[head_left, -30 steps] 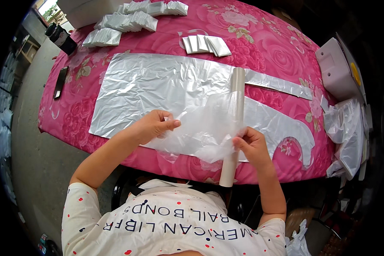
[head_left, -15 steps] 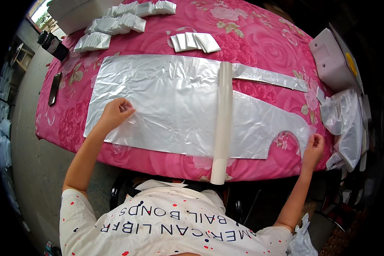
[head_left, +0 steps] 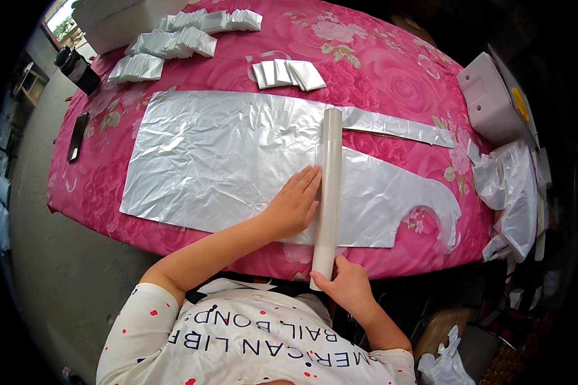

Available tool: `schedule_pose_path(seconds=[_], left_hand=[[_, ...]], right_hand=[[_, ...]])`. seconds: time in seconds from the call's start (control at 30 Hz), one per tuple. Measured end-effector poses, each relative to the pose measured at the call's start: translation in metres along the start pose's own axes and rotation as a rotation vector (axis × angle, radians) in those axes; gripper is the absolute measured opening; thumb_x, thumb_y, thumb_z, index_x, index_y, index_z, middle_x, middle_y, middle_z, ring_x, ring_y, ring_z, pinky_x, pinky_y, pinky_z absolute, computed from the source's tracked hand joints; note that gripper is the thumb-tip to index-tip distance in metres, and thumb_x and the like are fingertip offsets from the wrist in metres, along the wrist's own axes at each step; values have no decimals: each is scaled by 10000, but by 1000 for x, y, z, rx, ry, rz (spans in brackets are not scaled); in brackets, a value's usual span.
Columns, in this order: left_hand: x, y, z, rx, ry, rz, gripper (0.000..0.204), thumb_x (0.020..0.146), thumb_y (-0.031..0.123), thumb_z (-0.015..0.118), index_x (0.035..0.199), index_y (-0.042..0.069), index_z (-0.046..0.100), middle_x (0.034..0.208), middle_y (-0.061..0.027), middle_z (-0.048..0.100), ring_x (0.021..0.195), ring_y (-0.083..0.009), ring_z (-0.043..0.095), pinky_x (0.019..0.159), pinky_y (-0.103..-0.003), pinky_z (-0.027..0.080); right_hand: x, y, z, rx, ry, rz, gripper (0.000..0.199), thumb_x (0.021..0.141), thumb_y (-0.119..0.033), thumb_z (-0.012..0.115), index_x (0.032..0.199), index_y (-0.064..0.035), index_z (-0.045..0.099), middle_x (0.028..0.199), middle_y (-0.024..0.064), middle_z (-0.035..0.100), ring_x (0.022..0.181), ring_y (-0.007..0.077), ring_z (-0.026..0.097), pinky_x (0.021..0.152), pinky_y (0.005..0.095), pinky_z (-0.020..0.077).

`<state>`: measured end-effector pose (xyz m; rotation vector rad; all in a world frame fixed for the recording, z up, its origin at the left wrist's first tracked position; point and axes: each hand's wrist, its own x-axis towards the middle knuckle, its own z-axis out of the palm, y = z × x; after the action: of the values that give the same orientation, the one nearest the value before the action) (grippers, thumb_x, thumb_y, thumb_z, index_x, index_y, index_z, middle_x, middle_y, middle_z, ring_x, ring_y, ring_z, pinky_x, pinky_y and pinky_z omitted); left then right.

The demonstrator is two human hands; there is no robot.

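Note:
A thin silvery plastic sheet (head_left: 218, 160) lies spread on the table, wrinkled, with a curved cut-out near its right end. A pale tube (head_left: 330, 192) rests across it, running from far to near, its near end sticking out past the table edge. Flat and with fingers stretched, my left hand (head_left: 294, 202) lies on the sheet, fingertips against the tube's left side. My right hand (head_left: 345, 283) is closed round the tube's near end, thumb on the left of it. A long silvery strip (head_left: 398, 126) extends right from behind the tube's far part.
Folded silvery packets (head_left: 289, 75) lie beyond the sheet, with more rows of packets (head_left: 173, 43) at the far left. A phone (head_left: 78, 136) and a dark bottle (head_left: 77, 69) are on the left. A white box (head_left: 494, 96) and plastic bags (head_left: 510, 192) stand at the right edge.
Both hands have come inward from the sheet's two ends to the tube. My left hand has flattened beside it; my right hand has taken hold of its near end.

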<state>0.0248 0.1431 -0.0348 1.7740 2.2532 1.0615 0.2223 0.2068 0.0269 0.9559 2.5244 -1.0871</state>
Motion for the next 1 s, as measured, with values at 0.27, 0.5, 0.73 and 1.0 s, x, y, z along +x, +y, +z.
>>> schedule_pose_path(seconds=[0.27, 0.5, 0.73, 1.0], left_hand=[[-4, -2, 10, 280, -113, -33, 588, 842, 205, 388, 1320, -123, 290, 1408, -269, 260, 1334, -370, 226, 1099, -439, 160], [-1, 0, 8, 308, -150, -29, 564, 888, 219, 304, 1330, -130, 271, 1408, -281, 255, 1338, -374, 220, 1102, -436, 148], [-3, -1, 6, 299, -172, -35, 576, 869, 217, 337, 1335, -116, 272, 1418, -275, 238, 1347, -371, 194, 1104, -440, 144], [-1, 2, 7, 286, -150, -3, 577, 845, 211, 374, 1317, -114, 304, 1413, -268, 254, 1343, -365, 210, 1103, -439, 150]], right_hand=[[70, -19, -45, 19, -68, -110, 487, 789, -429, 650, 790, 57, 627, 657, 157, 624, 602, 232, 621, 577, 318, 484], [209, -21, -67, 625, -101, -15, 511, 838, -468, 576, 790, 39, 609, 703, 99, 613, 665, 211, 607, 611, 314, 474], [272, -18, -68, 1905, 4, -35, 270, 854, -246, 582, 998, -20, 547, 933, 89, 607, 872, 217, 592, 833, 338, 485], [272, 95, -175, 1995, 155, -766, 271, 908, -165, 447, 1103, -26, 574, 1136, 120, 608, 1064, 234, 578, 927, 380, 460]])
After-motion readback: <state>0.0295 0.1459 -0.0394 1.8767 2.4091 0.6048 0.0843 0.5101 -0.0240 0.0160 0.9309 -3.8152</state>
